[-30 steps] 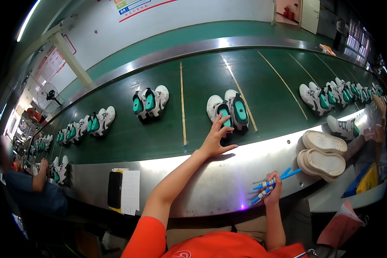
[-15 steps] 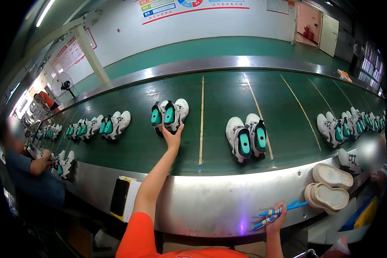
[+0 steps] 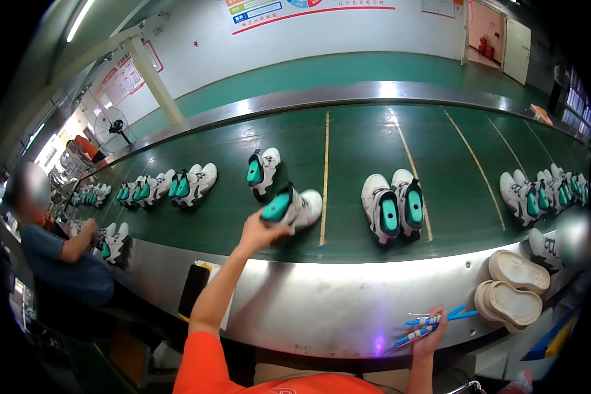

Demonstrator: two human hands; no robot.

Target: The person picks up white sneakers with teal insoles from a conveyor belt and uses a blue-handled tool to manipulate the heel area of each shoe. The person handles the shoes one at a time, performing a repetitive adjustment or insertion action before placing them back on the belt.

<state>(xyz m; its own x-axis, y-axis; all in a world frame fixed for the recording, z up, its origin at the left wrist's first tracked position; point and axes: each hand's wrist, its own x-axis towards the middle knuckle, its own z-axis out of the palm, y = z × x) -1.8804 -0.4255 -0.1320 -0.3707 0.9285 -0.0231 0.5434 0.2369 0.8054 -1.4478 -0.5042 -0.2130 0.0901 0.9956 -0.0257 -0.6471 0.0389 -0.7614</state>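
My left hand (image 3: 259, 235) grips a white and grey sneaker (image 3: 303, 211) by its heel, tilted above the near part of the green conveyor belt (image 3: 348, 138). A teal insert shows in its opening. Its mate, another white sneaker (image 3: 265, 172), stands behind it on the belt. To the right a pair of matching sneakers (image 3: 393, 207) sits side by side with teal inserts. My right hand (image 3: 432, 333) is closed round several blue pen-like tools (image 3: 421, 328) over the metal ledge (image 3: 348, 308).
Beige sole-shaped pieces (image 3: 513, 295) and a white shoe (image 3: 544, 251) lie on the ledge at right. A black phone (image 3: 194, 289) rests on papers at left. More sneakers (image 3: 194, 184) line the belt's left. A co-worker (image 3: 65, 256) sits at far left; another person is at right.
My left hand has lifted one sneaker off the belt and drawn it nearer, away from its mate, turning it. The right hand still holds the blue tools.
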